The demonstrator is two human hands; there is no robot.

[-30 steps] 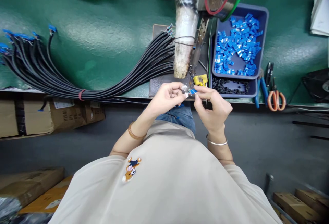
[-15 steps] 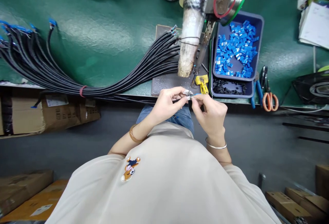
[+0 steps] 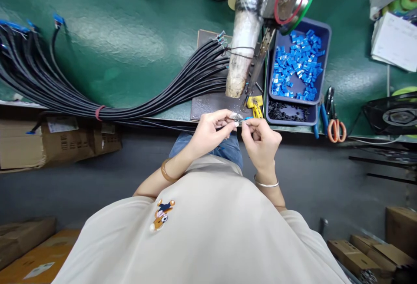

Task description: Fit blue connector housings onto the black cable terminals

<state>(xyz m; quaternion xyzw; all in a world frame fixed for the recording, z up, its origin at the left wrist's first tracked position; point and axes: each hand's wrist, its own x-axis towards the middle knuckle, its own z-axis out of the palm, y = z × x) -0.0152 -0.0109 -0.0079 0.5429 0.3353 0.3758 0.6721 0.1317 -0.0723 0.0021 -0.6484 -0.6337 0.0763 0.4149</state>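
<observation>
My left hand [image 3: 211, 132] is closed in a pinch at the table's front edge, on the end of a black cable [image 3: 169, 126] that runs in from the left along that edge. Close beside it, my right hand [image 3: 261, 140] pinches a thin blue wire [image 3: 248, 118] at the cable's end. The fingertips nearly meet, and they hide most of the cable end. Just beyond them lies a yellow tool [image 3: 255, 105]. A bundle of black cables [image 3: 146, 107], tied with a red band [image 3: 99, 112], stretches across the table to the left.
A tray [image 3: 326, 54] of blue connectors stands at the right, over another tray [image 3: 314, 117] with small black parts. Orange-handled scissors [image 3: 336, 130] and blue-handled pliers [image 3: 323, 119] lie beside them. A taped tube [image 3: 239, 54] and a solder reel [image 3: 301, 4] overhang the work spot.
At my right fingertips a blue wire now shows where a thin pale strand was before. Both hands stay close together; the whole view has shifted slightly.
</observation>
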